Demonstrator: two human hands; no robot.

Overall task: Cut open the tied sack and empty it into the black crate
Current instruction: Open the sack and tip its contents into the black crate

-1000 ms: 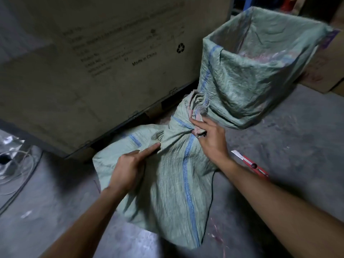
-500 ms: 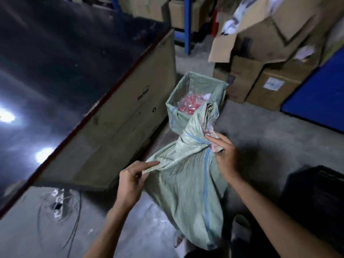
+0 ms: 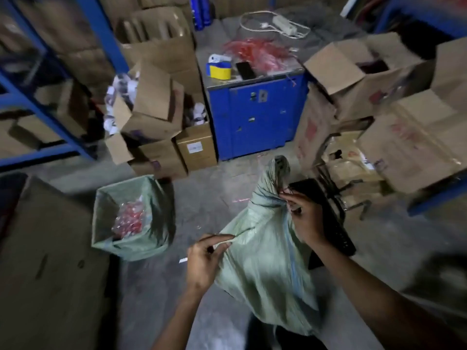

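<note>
Storeroom floor [image 3: 207, 198] | 1 tied sack [image 3: 265, 261] | 2 hands gripping | 1 black crate [image 3: 333, 223]

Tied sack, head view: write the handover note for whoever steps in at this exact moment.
Left hand: pinches a fold of the tied sack at its side.
Right hand: grips the bunched neck near the tie; the neck looks closed.
The sack is upright between both hands. The black crate sits just behind it on the right. An open sack holding red packets stands to the left.
No cutter is visible in either hand or on the floor.
Done: sack brought beside the crate.
Left: cut the tie, tip the contents into the crate.
</note>
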